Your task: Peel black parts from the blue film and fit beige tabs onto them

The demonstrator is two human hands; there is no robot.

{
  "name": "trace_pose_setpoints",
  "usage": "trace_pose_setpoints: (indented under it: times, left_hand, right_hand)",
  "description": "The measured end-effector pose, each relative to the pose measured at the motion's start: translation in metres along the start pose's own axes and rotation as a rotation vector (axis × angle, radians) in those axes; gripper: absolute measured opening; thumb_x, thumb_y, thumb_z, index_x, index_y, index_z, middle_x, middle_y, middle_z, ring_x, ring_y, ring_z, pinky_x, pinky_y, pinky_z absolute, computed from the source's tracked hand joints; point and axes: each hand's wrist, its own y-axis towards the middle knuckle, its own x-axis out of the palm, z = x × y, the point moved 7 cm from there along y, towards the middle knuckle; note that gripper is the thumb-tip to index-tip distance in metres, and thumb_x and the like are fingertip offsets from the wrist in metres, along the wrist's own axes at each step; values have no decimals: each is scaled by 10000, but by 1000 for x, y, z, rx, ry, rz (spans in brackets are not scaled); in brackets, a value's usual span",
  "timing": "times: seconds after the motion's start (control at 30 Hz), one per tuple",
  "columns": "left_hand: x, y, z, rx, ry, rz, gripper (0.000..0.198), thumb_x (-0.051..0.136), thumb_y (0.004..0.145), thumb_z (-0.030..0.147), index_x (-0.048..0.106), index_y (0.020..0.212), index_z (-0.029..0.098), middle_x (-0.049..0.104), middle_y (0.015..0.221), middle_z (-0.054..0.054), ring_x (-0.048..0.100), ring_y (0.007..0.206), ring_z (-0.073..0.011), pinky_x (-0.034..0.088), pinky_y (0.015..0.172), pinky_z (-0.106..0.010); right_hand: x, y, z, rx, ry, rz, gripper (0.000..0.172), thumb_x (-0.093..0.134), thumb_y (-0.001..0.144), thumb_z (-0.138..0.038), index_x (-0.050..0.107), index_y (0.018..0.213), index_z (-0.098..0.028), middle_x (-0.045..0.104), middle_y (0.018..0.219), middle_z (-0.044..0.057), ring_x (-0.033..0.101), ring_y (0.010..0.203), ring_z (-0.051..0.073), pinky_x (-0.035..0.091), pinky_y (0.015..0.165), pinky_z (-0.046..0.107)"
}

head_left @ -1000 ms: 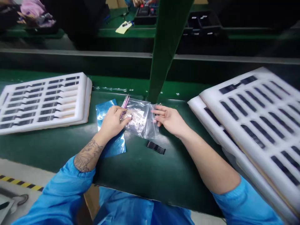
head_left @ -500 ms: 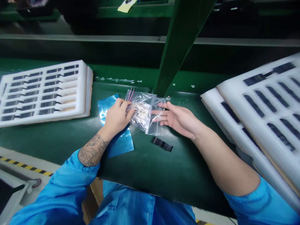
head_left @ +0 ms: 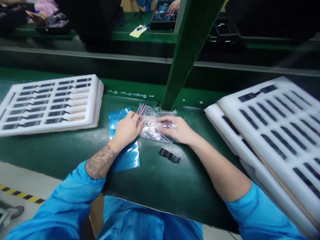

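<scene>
A clear plastic bag (head_left: 155,133) with small pale and shiny pieces inside lies on the green table. My left hand (head_left: 128,129) pinches the bag's left side, beside pink tweezers (head_left: 142,109). My right hand (head_left: 175,128) is inside the bag's right end, with its fingers reaching among the small pieces; what its fingertips touch is hard to make out through the plastic. Under my left hand and wrist lies a blue film sheet (head_left: 127,156). A small row of black parts (head_left: 170,155) rests on the table just below the bag.
White foam trays of black parts stand at the left (head_left: 93,110) and, stacked, at the right (head_left: 270,133). A green post (head_left: 182,63) rises behind the bag. Across the bench, another person's hand (head_left: 174,6) is over a dark box (head_left: 163,16).
My right hand has moved left, deeper into the bag, and its outstretched fingers have drawn in. The view has tilted up a little, showing more of the bench beyond.
</scene>
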Motion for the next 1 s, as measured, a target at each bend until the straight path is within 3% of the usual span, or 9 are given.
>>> trace_pose_setpoints:
  times: [0.13, 0.23, 0.37, 0.53, 0.7, 0.77, 0.83, 0.9, 1.0]
  left_hand:
    - [2, 1, -2, -34, 32, -14, 299, 453, 1045, 387, 652, 1199, 225, 632, 1184, -66, 692, 923, -232, 519, 732, -338]
    - [2, 2, -5, -42, 42, -15, 299, 417, 1057, 370, 667, 1157, 240, 640, 1161, -51, 692, 909, -213, 514, 731, -325]
    - [2, 6, -10, -68, 49, -4, 321, 398, 1059, 363, 687, 1107, 233, 649, 1146, -51, 688, 905, -210, 516, 736, -323]
    - [-6, 9, -23, -94, 31, 36, 314, 427, 1041, 364, 690, 1137, 222, 652, 1172, -71, 678, 1005, -236, 527, 802, -336]
    - [-42, 1, -31, -131, 8, 198, 344, 580, 957, 458, 660, 1187, 216, 624, 1210, -123, 661, 1018, -280, 535, 793, -375]
    - [-58, -8, -11, -107, -63, 295, 315, 568, 962, 456, 659, 1145, 216, 649, 1148, -114, 657, 921, -243, 534, 796, -378]
    - [-62, -18, 26, -29, -261, 289, 272, 556, 969, 441, 659, 1081, 215, 681, 1027, -81, 650, 847, -203, 541, 805, -364]
    - [-45, -26, 77, 55, -571, 92, 311, 599, 944, 447, 632, 1151, 217, 696, 1053, -69, 661, 824, -174, 562, 767, -329]
    - [-13, -32, 143, 63, -965, -137, 697, 705, 871, 452, 400, 1458, 233, 565, 1408, -150, 690, 943, -181, 575, 665, -271]
  right_hand:
    - [10, 7, -14, -169, -380, 13, 536, 763, 845, -258, 658, 1369, -223, 717, 1313, 110, 682, 1208, 316, 508, 1082, 484]
    - [3, 9, -5, -31, -355, 81, 488, 773, 801, -183, 705, 1284, -196, 798, 1036, 86, 759, 910, 269, 576, 899, 416]
    - [-15, 4, 11, 138, -186, 160, 173, 805, 774, -306, 777, 874, -167, 757, 737, 50, 716, 667, 220, 567, 714, 353]
    - [-45, -12, 21, 124, 255, 239, 324, 870, 680, -399, 686, 823, -174, 731, 738, 22, 702, 690, 177, 584, 719, 327]
    - [-91, -68, 40, 176, 550, 527, 526, 965, 522, -426, 555, 757, -194, 697, 715, -25, 666, 633, 118, 597, 623, 271]
    - [-98, -92, 41, 177, 595, 597, 570, 980, 495, -399, 558, 823, -200, 698, 712, -37, 669, 633, 119, 596, 604, 264]
    - [-98, -109, 34, 136, 612, 630, 593, 977, 512, -360, 590, 930, -198, 703, 723, -41, 676, 650, 118, 599, 629, 263]
    - [-93, -119, 23, 53, 594, 672, 566, 958, 564, -315, 611, 995, -194, 701, 731, -45, 676, 671, 106, 596, 690, 259]
    - [-79, -126, 6, -18, 483, 695, 475, 921, 629, -266, 648, 1011, -194, 679, 721, -51, 654, 672, 89, 579, 745, 251]
